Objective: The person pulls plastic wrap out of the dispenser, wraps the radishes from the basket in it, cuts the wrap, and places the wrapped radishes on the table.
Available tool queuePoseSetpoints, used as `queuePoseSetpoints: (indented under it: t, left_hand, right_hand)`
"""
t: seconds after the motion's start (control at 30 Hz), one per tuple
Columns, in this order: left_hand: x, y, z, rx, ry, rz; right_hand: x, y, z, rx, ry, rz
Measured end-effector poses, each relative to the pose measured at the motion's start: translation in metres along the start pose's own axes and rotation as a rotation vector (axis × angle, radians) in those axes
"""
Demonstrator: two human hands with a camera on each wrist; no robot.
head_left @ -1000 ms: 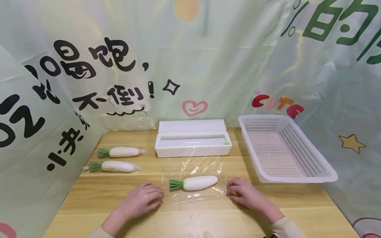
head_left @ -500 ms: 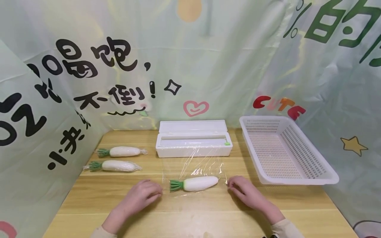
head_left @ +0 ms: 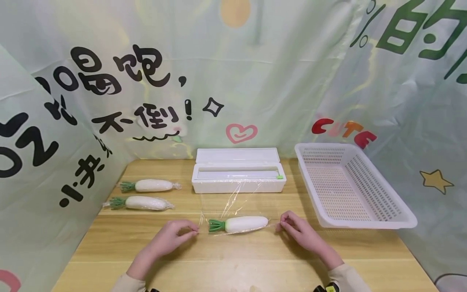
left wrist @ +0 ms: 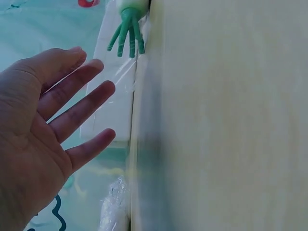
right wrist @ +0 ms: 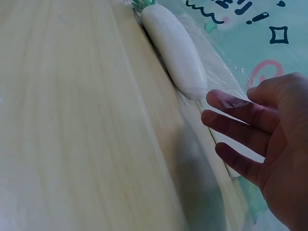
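Note:
A white radish (head_left: pixel 246 224) with green stalks lies crosswise on a sheet of clear plastic wrap (head_left: pixel 232 205). The wrap runs out of a white dispenser box (head_left: pixel 238 186) behind it. My left hand (head_left: pixel 174 234), beside the stalk end, pinches the wrap's near left corner between thumb and forefinger. Off the radish's tip, my right hand (head_left: pixel 298 232) pinches the near right corner; in the right wrist view film shows against the forefinger of that hand (right wrist: pixel 269 130). The other fingers of both hands are spread loosely. The wrap's near edge is raised at the radish's front.
Two wrapped radishes, one farther back (head_left: pixel 154 185) and one nearer (head_left: pixel 144 203), lie on the left of the wooden table (head_left: pixel 233 267). A white perforated basket (head_left: pixel 321 211) stands at the right. The dispenser's lid (head_left: pixel 237 155) is up, near the printed cloth backdrop (head_left: pixel 277 81).
The wrap's near edge has risen and drawn back from the table towards the radish. Both hands have lifted slightly with its corners. The radish has stayed in place.

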State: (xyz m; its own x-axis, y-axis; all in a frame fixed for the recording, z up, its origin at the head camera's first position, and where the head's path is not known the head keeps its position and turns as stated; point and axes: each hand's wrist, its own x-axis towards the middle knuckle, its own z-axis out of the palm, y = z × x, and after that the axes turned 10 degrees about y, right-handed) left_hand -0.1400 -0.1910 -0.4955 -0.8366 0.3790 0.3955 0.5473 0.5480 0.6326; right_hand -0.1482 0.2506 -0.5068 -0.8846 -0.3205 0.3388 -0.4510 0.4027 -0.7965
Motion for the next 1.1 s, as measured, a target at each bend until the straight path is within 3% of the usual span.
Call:
queuePoseSetpoints:
  t: [0.33, 0.53, 0.9, 1.1]
  left_hand:
    - [0.004, -0.002, -0.002, -0.071, -0.011, -0.091]
    - [0.012, -0.006, 0.001, -0.095, 0.000, -0.161]
    - [0.029, -0.011, 0.011, -0.122, -0.008, -0.410]
    - [0.039, -0.013, 0.018, -0.058, 0.034, -0.485]
  right_hand:
    - [0.003, -0.001, 0.001, 0.015, 0.050, 0.040]
    - [0.011, 0.003, 0.006, -0.007, 0.114, 0.115]
    - [0.032, 0.003, 0.012, -0.074, 0.139, 0.406]
    - [0.039, 0.001, 0.016, -0.152, 0.158, 0.466]
